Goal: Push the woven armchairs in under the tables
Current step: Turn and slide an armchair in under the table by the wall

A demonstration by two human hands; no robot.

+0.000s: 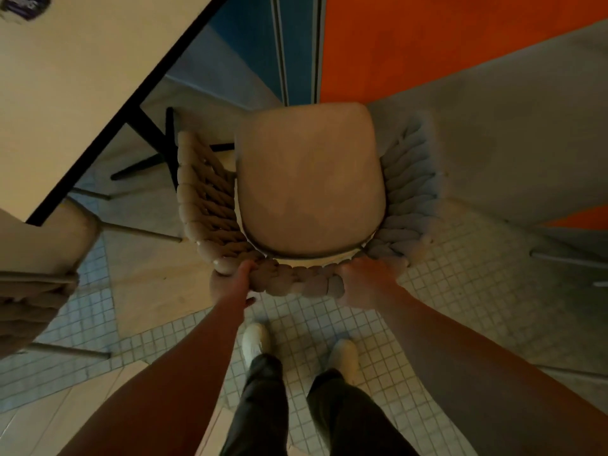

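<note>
A beige woven armchair with a padded seat stands right in front of me, seen from above. My left hand grips the left end of its braided backrest, fingers curled round the rope. My right hand grips the right end of the same backrest. A cream table with a black edge lies at the upper left, and the chair stands to its right, not under it. The table's black base shows beside the chair's left arm.
A second woven armchair sits at the left edge, partly under the table. A wall with blue and orange panels rises beyond the chair. A grey surface lies to the right. My white shoes stand on the small-tiled floor.
</note>
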